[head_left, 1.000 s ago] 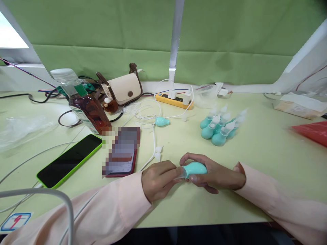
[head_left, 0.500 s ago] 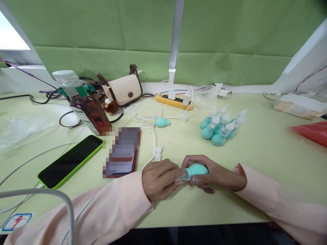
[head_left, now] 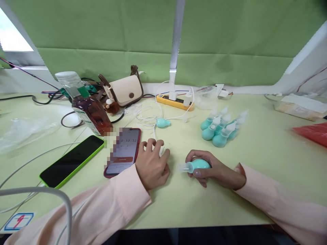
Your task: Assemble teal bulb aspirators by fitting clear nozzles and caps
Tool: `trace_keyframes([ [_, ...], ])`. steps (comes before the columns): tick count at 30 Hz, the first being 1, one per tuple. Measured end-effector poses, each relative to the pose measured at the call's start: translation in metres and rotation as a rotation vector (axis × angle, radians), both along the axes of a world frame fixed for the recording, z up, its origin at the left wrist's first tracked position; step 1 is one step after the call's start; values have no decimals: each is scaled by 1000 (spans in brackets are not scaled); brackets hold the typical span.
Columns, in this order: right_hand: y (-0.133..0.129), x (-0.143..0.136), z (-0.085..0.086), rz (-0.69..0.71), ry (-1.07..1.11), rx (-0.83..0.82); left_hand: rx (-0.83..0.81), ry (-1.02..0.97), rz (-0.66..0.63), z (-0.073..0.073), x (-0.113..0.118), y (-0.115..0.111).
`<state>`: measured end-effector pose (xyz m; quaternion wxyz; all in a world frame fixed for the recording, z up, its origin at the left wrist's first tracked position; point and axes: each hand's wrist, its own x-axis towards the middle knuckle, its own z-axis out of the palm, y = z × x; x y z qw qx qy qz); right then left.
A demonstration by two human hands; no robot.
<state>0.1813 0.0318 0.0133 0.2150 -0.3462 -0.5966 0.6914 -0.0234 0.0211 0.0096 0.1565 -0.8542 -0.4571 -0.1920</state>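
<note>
In my right hand (head_left: 208, 168) lies a teal bulb nasal aspirator (head_left: 200, 164), gripped between thumb and fingers. Its clear, open-ended neck (head_left: 184, 167) points left. My left hand (head_left: 152, 163) is just right of the red-cased phone (head_left: 122, 149), palm down with its fingers bent and apart. Beneath those fingers a bit of a small white nozzle tip (head_left: 161, 151) shows; most of it is hidden. Farther right stands a group of teal aspirators (head_left: 220, 139) with pointed white tips. Another teal bulb (head_left: 162, 123) without a white tip lies among the cables.
A green-edged phone (head_left: 73, 161) and a tilted bottle of brown liquid (head_left: 92, 114) are at left. Behind are a cream handbag (head_left: 126, 90) and a yellow power strip (head_left: 175, 101) with white cables. A box (head_left: 301, 106) and red plastic (head_left: 313, 133) are at right.
My left hand has let go of the aspirator's clear neck and moved left and up, over the white nozzle tips. My right hand still holds the aspirator. The red-cased phone's screen now shows a timer.
</note>
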Motion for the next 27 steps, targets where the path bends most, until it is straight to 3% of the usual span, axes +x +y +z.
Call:
trace_keyframes([
  [6, 1, 1, -2, -12, 56, -55, 74, 189, 1, -7, 2, 1],
  [27, 2, 2, -5, -38, 97, -102, 143, 219, -181, -6, 0, 5],
])
